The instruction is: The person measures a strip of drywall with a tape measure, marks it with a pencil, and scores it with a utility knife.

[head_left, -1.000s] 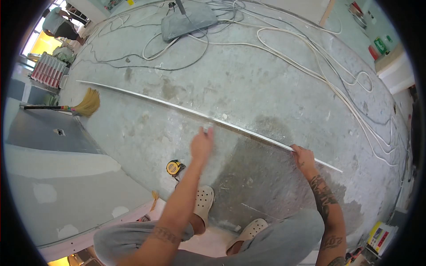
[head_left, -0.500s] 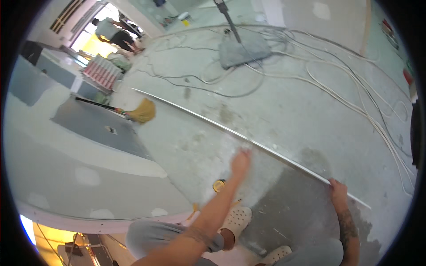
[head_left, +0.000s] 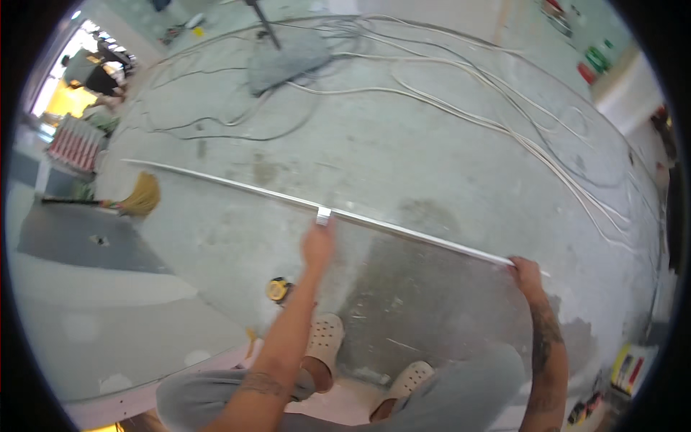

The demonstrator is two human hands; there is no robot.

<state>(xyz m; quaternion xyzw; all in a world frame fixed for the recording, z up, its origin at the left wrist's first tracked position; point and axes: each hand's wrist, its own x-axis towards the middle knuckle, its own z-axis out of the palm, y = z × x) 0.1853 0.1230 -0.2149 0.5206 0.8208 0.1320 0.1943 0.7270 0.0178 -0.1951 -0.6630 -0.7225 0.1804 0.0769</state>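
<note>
Left hand (head_left: 317, 246) has its fingers pinched on a small shiny piece (head_left: 324, 215), right at the long metal strip (head_left: 414, 233). Right hand (head_left: 527, 278) clamps its fingers near the strip's end, probably so it won't slide. Tape measure (head_left: 277, 289)'s behind the left fingers, likely for easy reach.

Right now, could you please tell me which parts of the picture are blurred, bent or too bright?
In the head view, the left hand looks smeared, probably by motion, and the bar gleams; in the same view, the opening at upper left is washed out, the pink edge at lower left bows, and the corners go black.
</note>
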